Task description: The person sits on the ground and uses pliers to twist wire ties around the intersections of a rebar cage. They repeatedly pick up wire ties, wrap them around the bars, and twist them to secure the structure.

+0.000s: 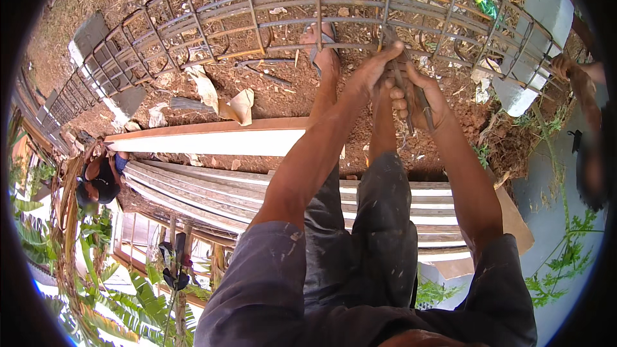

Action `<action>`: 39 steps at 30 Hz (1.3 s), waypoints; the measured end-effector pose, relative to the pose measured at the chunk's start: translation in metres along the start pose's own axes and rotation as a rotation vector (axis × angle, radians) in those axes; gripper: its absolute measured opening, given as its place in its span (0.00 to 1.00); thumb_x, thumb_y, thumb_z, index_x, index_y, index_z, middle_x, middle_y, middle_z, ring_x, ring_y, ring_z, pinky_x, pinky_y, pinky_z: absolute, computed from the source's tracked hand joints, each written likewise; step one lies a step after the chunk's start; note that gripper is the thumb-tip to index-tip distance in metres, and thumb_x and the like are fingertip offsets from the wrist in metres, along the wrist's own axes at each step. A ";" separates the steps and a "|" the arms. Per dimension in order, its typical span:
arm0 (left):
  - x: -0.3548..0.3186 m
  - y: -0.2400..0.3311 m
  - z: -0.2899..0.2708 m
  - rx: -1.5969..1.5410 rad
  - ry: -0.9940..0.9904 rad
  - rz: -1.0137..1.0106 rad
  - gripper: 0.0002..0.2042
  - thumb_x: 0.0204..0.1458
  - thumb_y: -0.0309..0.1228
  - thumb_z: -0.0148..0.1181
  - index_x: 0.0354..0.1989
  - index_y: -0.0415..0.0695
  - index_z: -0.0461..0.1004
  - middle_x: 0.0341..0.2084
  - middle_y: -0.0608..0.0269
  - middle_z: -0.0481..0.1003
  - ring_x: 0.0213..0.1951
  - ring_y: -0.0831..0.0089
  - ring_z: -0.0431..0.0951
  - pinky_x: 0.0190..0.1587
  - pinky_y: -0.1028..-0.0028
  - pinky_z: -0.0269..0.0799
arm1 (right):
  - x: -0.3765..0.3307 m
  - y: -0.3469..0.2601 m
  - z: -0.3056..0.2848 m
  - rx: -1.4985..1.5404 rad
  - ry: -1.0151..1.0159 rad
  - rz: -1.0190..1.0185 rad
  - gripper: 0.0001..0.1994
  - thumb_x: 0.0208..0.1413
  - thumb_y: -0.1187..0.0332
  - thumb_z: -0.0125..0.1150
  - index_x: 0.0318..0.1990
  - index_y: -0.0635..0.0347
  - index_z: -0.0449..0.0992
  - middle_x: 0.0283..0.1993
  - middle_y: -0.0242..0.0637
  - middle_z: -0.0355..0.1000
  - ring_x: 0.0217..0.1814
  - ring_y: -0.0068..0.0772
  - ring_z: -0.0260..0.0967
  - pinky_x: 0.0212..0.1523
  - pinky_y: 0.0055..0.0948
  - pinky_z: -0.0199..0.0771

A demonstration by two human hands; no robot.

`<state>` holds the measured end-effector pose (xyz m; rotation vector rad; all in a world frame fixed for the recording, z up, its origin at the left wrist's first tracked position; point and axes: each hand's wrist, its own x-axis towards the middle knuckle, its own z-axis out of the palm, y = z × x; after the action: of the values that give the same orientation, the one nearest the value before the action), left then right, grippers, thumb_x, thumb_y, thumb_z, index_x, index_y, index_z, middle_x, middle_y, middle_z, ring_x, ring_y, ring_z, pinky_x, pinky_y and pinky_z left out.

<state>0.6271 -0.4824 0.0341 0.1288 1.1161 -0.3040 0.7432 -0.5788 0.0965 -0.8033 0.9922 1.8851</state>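
Observation:
A long cage of steel rebar (263, 22), with ties bent round its bars, runs across the upper part of the view. My two hands are close together at its lower bar, right of the middle. Closed fingers of my left hand (376, 72) are on dark metal pincers (397, 72). The head of the pincers is up against the bars. My right hand (424, 93) is curled round the pincers' other handle, thumb pointing up. Thin dark strands hang beneath my hands; whether they are wire I cannot tell.
White-painted blocks (543, 32) prop the cage at right and left. Stacked boards (199, 196) and a white-faced plank (225, 141) lie by my legs. Torn paper (241, 106) and a green bottle (482, 1) litter the soil. A co-worker's hand (564, 67) touches the cage's right end; another person (103, 177) crouches left.

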 end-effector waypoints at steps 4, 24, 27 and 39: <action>0.042 -0.016 0.018 -0.163 -0.073 0.043 0.16 0.55 0.38 0.58 0.40 0.35 0.74 0.25 0.57 0.75 0.27 0.67 0.77 0.29 0.69 0.74 | -0.022 -0.005 0.021 -0.579 0.428 0.015 0.27 0.57 0.45 0.58 0.41 0.66 0.75 0.30 0.39 0.75 0.27 0.29 0.74 0.23 0.29 0.76; 0.004 0.001 0.042 0.440 0.399 0.129 0.27 0.46 0.44 0.63 0.44 0.29 0.75 0.35 0.42 0.78 0.40 0.57 0.79 0.40 0.65 0.73 | -0.004 0.052 -0.003 -0.421 0.524 -0.074 0.09 0.62 0.63 0.52 0.42 0.57 0.73 0.28 0.33 0.72 0.24 0.25 0.68 0.26 0.30 0.70; -0.018 0.030 0.033 0.312 0.193 0.081 0.31 0.45 0.49 0.67 0.47 0.33 0.74 0.32 0.52 0.78 0.36 0.64 0.78 0.35 0.67 0.72 | -0.019 0.033 0.024 -0.205 0.278 -0.017 0.14 0.66 0.57 0.47 0.43 0.58 0.72 0.29 0.35 0.73 0.24 0.28 0.70 0.26 0.30 0.71; 0.017 -0.006 0.038 -0.149 0.197 0.270 0.15 0.47 0.35 0.71 0.32 0.39 0.72 0.21 0.63 0.73 0.18 0.75 0.71 0.19 0.75 0.67 | -0.032 -0.014 0.035 -0.386 0.336 0.152 0.20 0.65 0.51 0.47 0.46 0.61 0.70 0.38 0.43 0.76 0.36 0.41 0.76 0.34 0.40 0.77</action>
<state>0.6646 -0.5005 0.0357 0.1783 1.2954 0.0344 0.7645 -0.5558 0.1347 -1.3384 0.9179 2.1531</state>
